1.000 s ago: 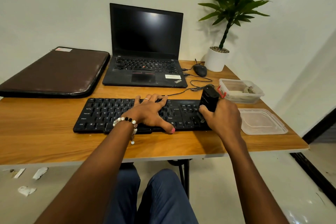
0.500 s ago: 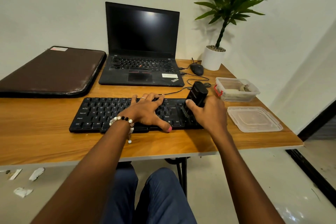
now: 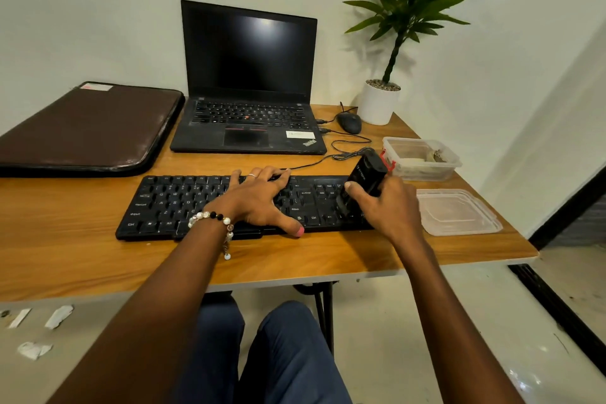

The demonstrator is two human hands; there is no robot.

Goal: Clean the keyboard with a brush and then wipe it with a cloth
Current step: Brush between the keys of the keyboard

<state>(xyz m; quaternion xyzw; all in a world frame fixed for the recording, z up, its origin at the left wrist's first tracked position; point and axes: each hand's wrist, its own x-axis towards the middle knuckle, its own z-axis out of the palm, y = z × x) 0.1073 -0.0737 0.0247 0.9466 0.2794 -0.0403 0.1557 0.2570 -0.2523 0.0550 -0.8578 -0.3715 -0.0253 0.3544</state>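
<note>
The right hand (image 3: 390, 207) is gripping a chunky black brush (image 3: 365, 175), working the right end of the flat black plastic keyboard (image 3: 183, 203). The left hand (image 3: 259, 198) is pressing flat, fingers spread, on the middle keys. Brushing is under way by my reckoning, wiping not yet begun, no cloth showing.

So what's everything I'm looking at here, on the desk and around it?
black flat keyboard: one, front middle of the wooden desk
chunky black brush: one, on the keyboard's right end
black open laptop: one, behind the keyboard
dark brown padded sleeve: one, back left
black wired mouse: one, right of the laptop
green plant in white pot: one, back right corner
clear plastic box: one, right side
clear plastic lid: one, in front of the box
white paper scraps: several, floor, left
left hand: flat on the keys, beaded bracelet
right hand: grips the brush
</note>
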